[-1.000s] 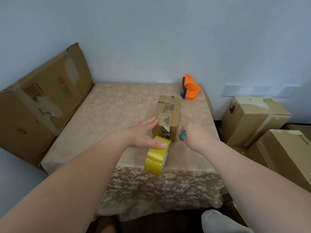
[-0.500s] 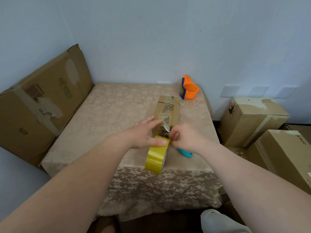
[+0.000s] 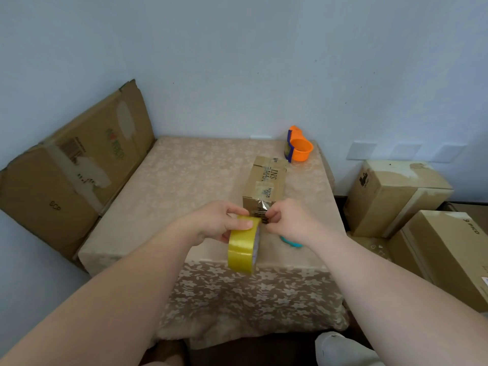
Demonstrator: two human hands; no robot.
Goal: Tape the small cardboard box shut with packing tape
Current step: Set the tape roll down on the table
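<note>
The small cardboard box (image 3: 266, 178) lies lengthwise on the table, its flaps closed and old tape patches on top. My left hand (image 3: 219, 221) grips the yellow roll of packing tape (image 3: 243, 245), held on edge just in front of the box's near end. My right hand (image 3: 286, 220) pinches the loose clear tape end (image 3: 264, 207) between thumb and forefinger, right at the box's near face. A teal tool (image 3: 289, 242) lies on the table under my right wrist, mostly hidden.
The table (image 3: 184, 180) has a beige floral cloth. An orange and blue tape dispenser (image 3: 298, 147) stands at the back right corner. A large flattened carton (image 3: 71, 167) leans at the left. Stacked cardboard boxes (image 3: 396, 194) stand on the floor at the right.
My right hand let go of the teal tool onto the table and took the tape end. My left hand closed around the roll and lifted slightly.
</note>
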